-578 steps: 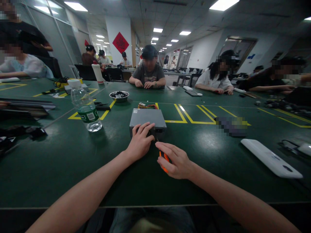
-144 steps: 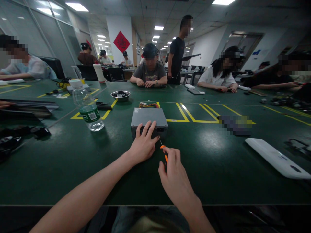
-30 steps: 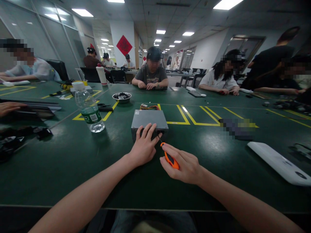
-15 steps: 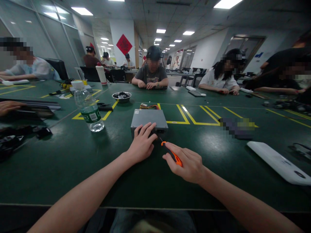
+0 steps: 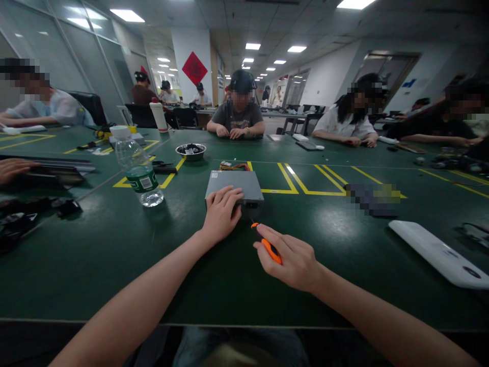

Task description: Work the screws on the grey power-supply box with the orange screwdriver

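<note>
A grey metal computer power supply (image 5: 246,182) lies flat on the green table, its bundle of coloured wires (image 5: 235,166) at the far side. My left hand (image 5: 220,215) grips its near left part, fingers over the top edge and thumb down by the front face. In my right hand (image 5: 290,259) is a screwdriver (image 5: 271,251) with an orange and black handle. Its thin shaft points up and away at the front face of the power supply, below the socket. Whether the tip touches a screw I cannot make out.
A water bottle (image 5: 142,178) stands to the left, with a metal bowl (image 5: 191,151) of small dark parts behind it. On the right lie a white device (image 5: 439,252) and a blurred dark item (image 5: 369,199). Co-workers sit around the table; one's hand (image 5: 15,166) shows at far left.
My left hand has shifted slightly left and its fingers lie closer together over the power supply's edge. The screwdriver's handle has turned a little in my right hand, its tip still by the front face.
</note>
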The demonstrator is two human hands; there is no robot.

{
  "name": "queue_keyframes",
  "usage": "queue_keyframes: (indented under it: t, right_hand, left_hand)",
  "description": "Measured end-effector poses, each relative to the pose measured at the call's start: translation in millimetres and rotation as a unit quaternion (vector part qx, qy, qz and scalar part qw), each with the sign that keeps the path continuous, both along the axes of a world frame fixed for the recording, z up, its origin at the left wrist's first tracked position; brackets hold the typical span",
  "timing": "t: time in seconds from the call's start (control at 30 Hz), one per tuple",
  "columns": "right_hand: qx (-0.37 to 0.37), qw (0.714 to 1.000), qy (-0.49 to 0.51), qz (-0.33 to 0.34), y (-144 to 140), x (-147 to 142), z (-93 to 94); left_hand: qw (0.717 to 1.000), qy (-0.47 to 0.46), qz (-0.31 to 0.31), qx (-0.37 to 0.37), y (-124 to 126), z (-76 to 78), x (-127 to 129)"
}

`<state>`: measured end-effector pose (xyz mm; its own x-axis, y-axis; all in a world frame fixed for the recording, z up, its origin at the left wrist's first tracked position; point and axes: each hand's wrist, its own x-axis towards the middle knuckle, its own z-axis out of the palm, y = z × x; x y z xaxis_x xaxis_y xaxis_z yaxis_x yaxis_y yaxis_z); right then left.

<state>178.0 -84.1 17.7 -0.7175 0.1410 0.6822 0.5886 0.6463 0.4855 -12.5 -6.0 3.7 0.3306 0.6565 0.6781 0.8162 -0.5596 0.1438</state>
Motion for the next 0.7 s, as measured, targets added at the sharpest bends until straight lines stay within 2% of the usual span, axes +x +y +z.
queue_keyframes:
  t: [0.1, 0.27, 0.53, 0.7]
  right_hand:
    - [-0.001, 1.000, 0.009, 0.000, -0.4, -1.0, 0.4]
    - [-0.048, 0.999, -0.016, -0.010, -1.4, -2.2, -4.0]
    - [-0.003, 1.000, 0.008, -0.019, 0.1, -0.5, -5.0]
    - [-0.032, 0.999, -0.003, -0.007, -0.1, -3.1, -7.1]
  left_hand:
    - [1.000, -0.010, 0.002, 0.000, 0.6, -0.2, 1.6]
    - [1.000, -0.018, 0.000, 0.001, 0.6, 0.1, 2.5]
    - [1.000, -0.024, 0.005, -0.005, 1.1, -0.4, 4.2]
    - [1.000, -0.023, 0.010, -0.008, 2.2, -1.6, 4.1]
